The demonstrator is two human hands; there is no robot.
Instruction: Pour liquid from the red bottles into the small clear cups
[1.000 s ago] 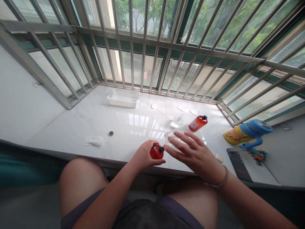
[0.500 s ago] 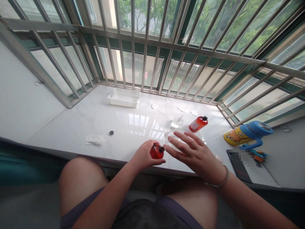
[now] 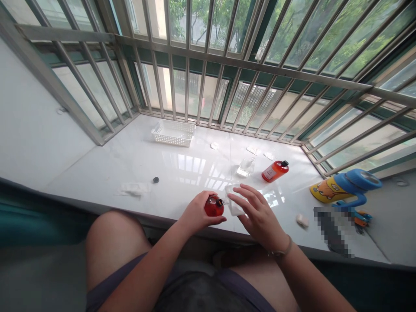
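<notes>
My left hand [image 3: 196, 210] is wrapped round a red bottle [image 3: 212, 207], whose black neck points to the right. My right hand [image 3: 261, 214] grips a clear square bottle [image 3: 234, 203] with frosted-looking sides. The clear bottle's narrow neck is right at the red bottle's opening; whether the two touch or one sits inside the other I cannot tell. A small black cap [image 3: 156, 180] lies on the white ledge to the left. Beyond my right hand are another clear bottle [image 3: 245, 167] and a second red bottle [image 3: 274, 171] with a black top, lying tilted.
A white perforated basket [image 3: 173, 139] stands at the back by the barred window. Crumpled tissue [image 3: 134, 189] lies left. On the right are a blue-and-yellow water bottle [image 3: 344, 186], a small beige item [image 3: 302, 221] and a pixelated dark object [image 3: 333, 234]. White scraps [image 3: 252, 150] lie near the window.
My right hand has closed round the clear bottle and brought its neck to the red bottle's mouth. The left hand keeps its hold. The view has shifted slightly.
</notes>
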